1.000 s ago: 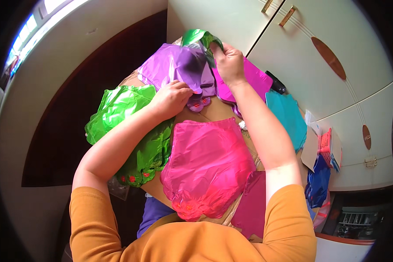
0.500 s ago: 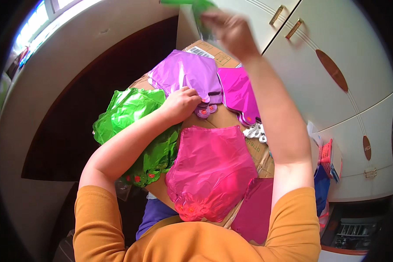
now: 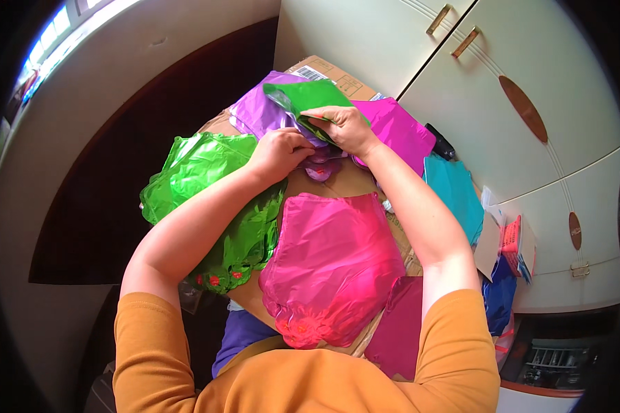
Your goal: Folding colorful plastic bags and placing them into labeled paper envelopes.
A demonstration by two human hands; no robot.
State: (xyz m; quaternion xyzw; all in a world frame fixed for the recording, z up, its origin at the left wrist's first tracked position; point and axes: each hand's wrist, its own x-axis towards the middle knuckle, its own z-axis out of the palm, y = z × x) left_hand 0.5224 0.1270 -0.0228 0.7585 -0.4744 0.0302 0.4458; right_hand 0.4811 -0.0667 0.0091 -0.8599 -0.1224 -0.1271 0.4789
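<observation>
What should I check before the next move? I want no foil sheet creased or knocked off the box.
1. Right hand has a grip on the green foil piece: ok, fingers pinch its near edge.
2. Left hand steadies the purple foil pile: ok, it rests on the pile's near edge.
3. Green piece lies flat: not ok, one end looks folded or lifted.
4. Pink foil sheet sits wholly on the cardboard box: not ok, its near edge hangs over.
5. Crumpled green foil pile is stable: cannot tell, it overhangs the box's left side.
</observation>
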